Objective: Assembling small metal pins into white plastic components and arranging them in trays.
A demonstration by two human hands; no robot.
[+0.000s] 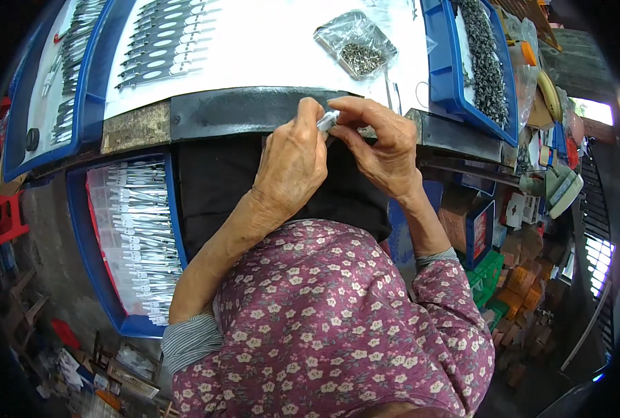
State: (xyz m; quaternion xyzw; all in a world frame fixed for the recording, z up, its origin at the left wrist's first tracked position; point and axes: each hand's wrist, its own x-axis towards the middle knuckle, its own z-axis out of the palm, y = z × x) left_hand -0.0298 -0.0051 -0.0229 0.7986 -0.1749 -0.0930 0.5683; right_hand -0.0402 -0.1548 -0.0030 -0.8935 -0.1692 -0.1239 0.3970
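Observation:
My left hand [292,157] and my right hand [383,143] meet over the table's front edge. Between their fingertips is a small silvery-white metal piece [328,120], gripped from both sides. The fingers cover much of it, so its full shape is hidden. Just beyond my right hand, a clear plastic-lined container [331,40] holds small brass-coloured pins or screws [362,61]. Farther left, rows of flat dark metal parts with oval holes [162,43] lie on the white tabletop [268,52].
A blue tray [91,97] of metal parts stands at the far left; another blue bin [177,240] below it holds long silvery pieces. At right, a blue tray [456,97] contains a pile of small dark parts [487,63]. A green crate [487,279] sits low right.

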